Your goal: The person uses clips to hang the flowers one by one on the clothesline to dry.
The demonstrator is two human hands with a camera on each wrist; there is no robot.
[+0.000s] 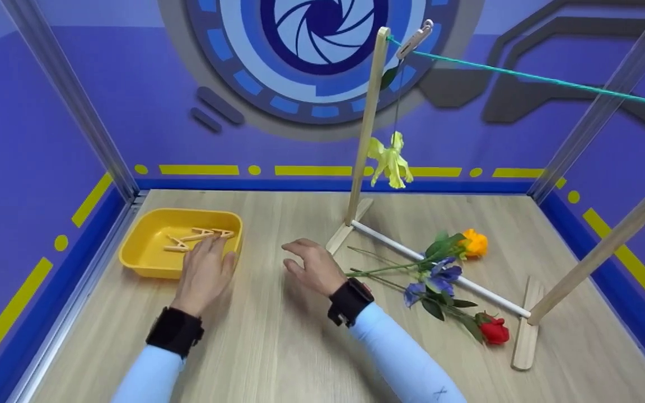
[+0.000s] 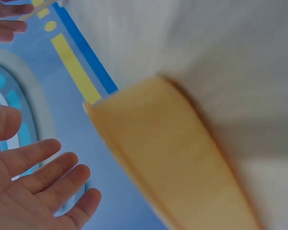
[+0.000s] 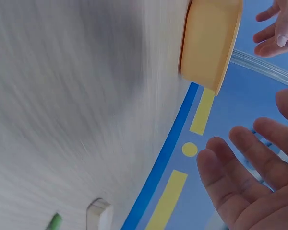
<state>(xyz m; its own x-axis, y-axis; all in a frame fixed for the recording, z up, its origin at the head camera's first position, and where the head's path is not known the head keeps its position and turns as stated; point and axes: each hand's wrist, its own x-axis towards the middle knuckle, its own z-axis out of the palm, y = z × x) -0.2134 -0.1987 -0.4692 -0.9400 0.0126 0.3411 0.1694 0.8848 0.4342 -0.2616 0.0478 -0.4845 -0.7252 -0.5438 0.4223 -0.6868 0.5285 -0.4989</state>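
Note:
My left hand [image 1: 204, 277] hovers over the near right corner of a yellow plastic tray [image 1: 152, 272], its fingers relaxed and holding nothing. Inside that tray lie several pale wooden clothespins [image 1: 177, 244], close by the fingertips. In the left wrist view, the same hand [image 2: 43, 187] shows loosely spread fingers beside the tray wall [image 2: 153, 148]. My right hand [image 1: 317, 268] is raised over the table, left of some flower stems [image 1: 375, 271]. Seen from the right wrist, this hand [image 3: 254, 187] has its fingers extended with nothing in them.
A wooden post [image 1: 366, 134] carries a green string [image 1: 501, 70]; a clothespin [image 1: 415, 40] there holds a hanging yellow flower [image 1: 392, 162]. An orange flower [image 1: 473, 243], purple flowers [image 1: 440, 275] and a red rose [image 1: 493, 329] lie around the white rod [image 1: 485, 291]. A second post [image 1: 608, 252] stands right.

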